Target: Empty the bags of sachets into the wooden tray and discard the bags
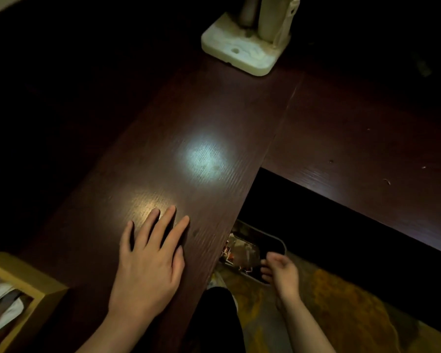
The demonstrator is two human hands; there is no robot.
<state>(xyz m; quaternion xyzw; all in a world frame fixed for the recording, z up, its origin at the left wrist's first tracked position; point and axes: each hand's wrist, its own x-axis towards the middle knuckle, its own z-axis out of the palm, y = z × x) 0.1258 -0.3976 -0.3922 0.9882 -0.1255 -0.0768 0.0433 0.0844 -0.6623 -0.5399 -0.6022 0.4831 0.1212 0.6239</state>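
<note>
Several pale sachets (pixel 0 299) lie heaped in the wooden tray (pixel 40 289).

Glossy dark wood-grain desk (pixel 214 118), matt pale wooden tray (pixel 36 284), crinkly shiny bags (pixel 242 250).

Dark counter (pixel 201 118) lying bare across its lit middle, offering open passage between the left hand (pixel 148 263), resting flat near the front edge, and the pale stand (pixel 242 50) blocking the far end. Wooden tray (pixel 40 284) occupying the near-left corner. Below the counter edge, the right hand (pixel 281 272) hovering over the bin (pixel 278 242), crumpled wrappers filling it.
</note>
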